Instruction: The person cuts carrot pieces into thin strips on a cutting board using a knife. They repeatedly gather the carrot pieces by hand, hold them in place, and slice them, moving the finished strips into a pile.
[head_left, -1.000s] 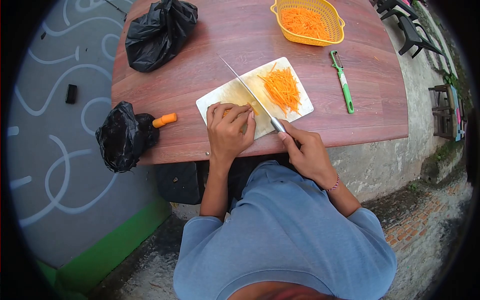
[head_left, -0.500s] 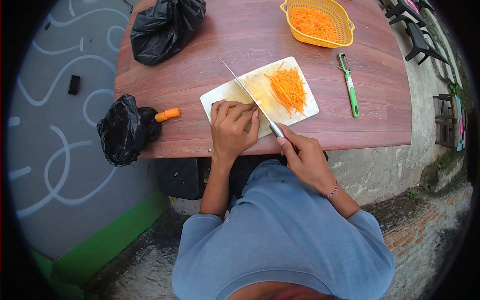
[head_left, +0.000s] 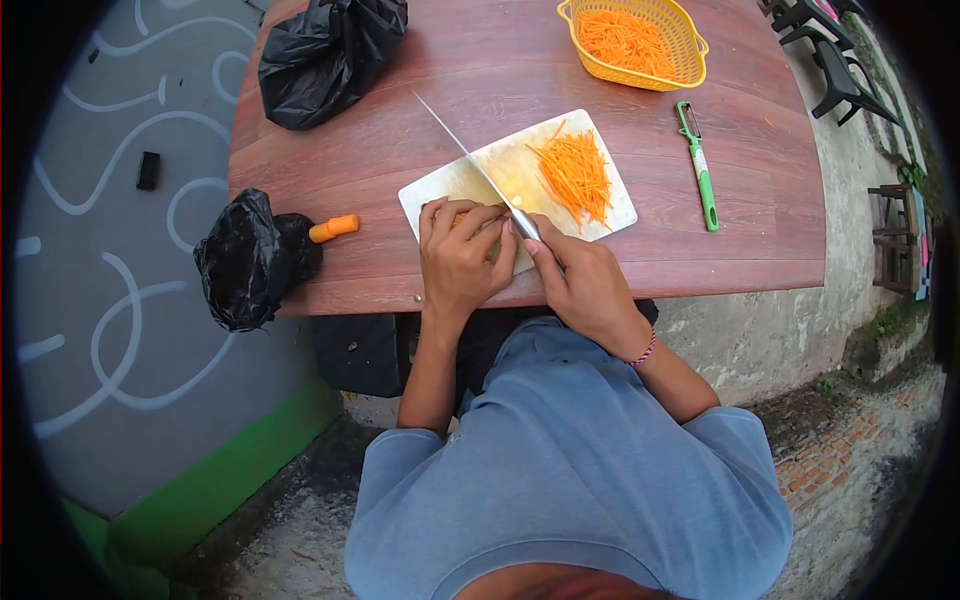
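Over the cutting board [head_left: 432,193], the left hand [head_left: 462,250] is steadying a carrot piece [head_left: 459,219] while the right hand [head_left: 583,278] is working a knife [head_left: 486,176].

Compared with half a second ago, the right hand is sitting closer to the left and the blade is reaching farther past the board's far edge, suggesting a forward slicing stroke. Near the board's left end, the left fingers are bending close together, pressing on the carrot piece and mostly hiding it; whether the edge is touching it, I cannot tell. The right fingers are wrapping the handle. Toward the board's right end, carrot shreds [head_left: 575,178] are lying heaped; right of the board, a green peeler [head_left: 700,170] is resting.
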